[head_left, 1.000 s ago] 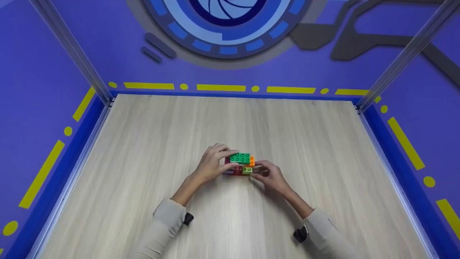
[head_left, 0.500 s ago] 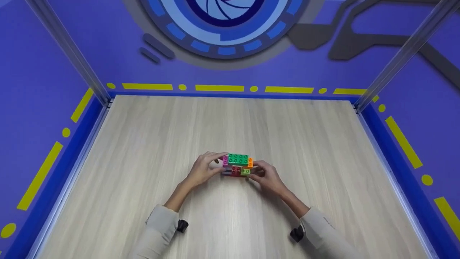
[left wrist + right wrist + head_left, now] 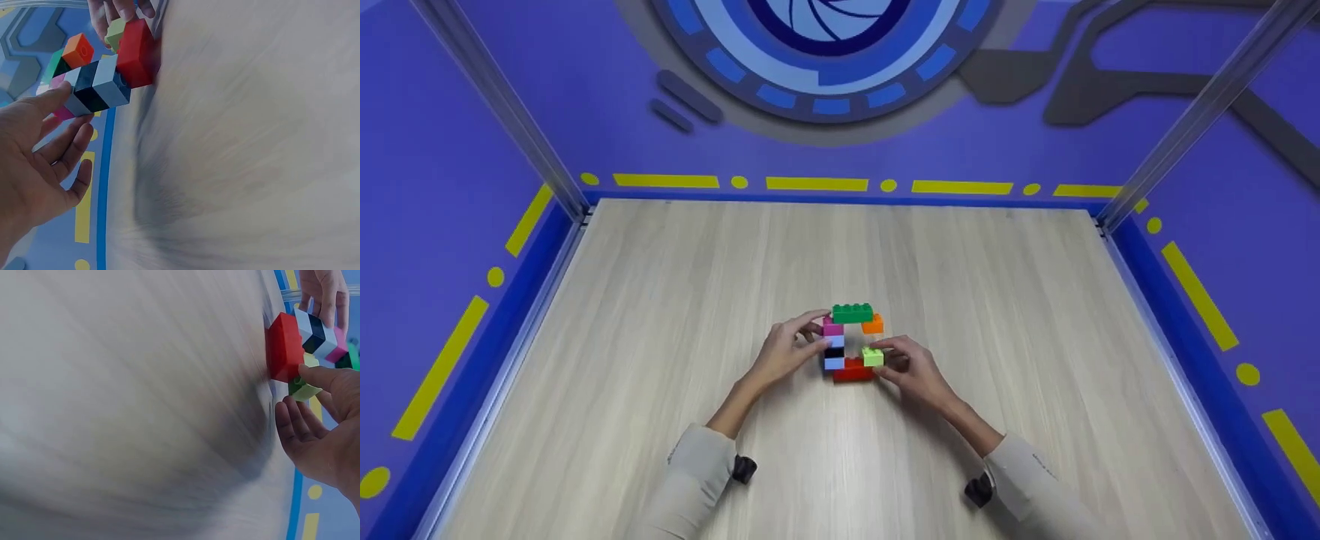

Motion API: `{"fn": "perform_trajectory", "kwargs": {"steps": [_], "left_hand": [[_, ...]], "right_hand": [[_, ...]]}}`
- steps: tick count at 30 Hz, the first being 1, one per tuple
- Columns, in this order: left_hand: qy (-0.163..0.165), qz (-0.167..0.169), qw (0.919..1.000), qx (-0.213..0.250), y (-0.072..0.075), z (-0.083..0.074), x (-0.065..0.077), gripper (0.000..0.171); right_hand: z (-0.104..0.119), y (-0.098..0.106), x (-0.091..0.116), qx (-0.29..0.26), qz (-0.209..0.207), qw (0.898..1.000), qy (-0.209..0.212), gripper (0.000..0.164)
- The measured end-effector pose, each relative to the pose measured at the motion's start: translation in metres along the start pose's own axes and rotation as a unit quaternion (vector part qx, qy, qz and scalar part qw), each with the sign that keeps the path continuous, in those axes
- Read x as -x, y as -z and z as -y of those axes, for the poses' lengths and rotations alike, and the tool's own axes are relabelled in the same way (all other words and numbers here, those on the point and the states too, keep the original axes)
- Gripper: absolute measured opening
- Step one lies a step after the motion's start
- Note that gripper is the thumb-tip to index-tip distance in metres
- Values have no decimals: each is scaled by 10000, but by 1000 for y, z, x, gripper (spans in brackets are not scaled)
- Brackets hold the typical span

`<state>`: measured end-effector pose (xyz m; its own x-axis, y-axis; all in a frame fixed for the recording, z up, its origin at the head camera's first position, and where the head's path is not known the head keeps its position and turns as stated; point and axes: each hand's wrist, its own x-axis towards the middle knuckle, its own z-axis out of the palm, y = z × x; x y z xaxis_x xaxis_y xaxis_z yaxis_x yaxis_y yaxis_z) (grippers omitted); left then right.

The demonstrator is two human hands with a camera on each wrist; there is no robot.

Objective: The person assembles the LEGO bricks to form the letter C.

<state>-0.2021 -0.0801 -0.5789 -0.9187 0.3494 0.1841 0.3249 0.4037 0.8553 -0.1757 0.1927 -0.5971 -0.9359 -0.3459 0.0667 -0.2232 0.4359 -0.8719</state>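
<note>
A frame-shaped toy brick build stands in the middle of the head view. Along its bottom lies a red brick. Its left column stacks light blue, a black brick, light blue and a pink brick. A green brick spans the top, with an orange brick under its right end. On the red brick's right end sits a lime green brick, with a gap below the orange one. My left hand pinches the left column near the pink brick. My right hand pinches the lime green brick.
The build is over a light wood-grain table. Blue panels with yellow dashes and metal corner posts enclose the back and sides. Black wrist cameras sit at both grey sleeves.
The build has tipped so its front faces me rather than its studded top. My left hand has slid left off the green brick to the left column. The right hand stays at the lime green brick.
</note>
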Motion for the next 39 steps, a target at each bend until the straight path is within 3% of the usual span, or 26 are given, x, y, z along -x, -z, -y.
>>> {"fn": "perform_trajectory", "kwargs": {"steps": [5,11,16,25,34,39], "left_hand": [[151,51,9998,84,0,4,-1,43],[292,173,9993,128,-1,9,0,43],[155,331,9993,-52,-1,13,2,51],[167,690,9944,-778,4,13,4,94],[229,681,9936,-875,3,19,0,97],[325,851,9924,-825,5,21,-7,91]], "right_hand": [[2,-4,2,79,85,9998,173,43],[7,-10,6,592,149,9977,287,59],[8,-13,7,685,109,9973,224,55],[8,-17,4,815,116,9966,98,53],[9,-16,1,775,87,9965,307,51],[10,-12,0,802,-25,9966,191,51]]}}
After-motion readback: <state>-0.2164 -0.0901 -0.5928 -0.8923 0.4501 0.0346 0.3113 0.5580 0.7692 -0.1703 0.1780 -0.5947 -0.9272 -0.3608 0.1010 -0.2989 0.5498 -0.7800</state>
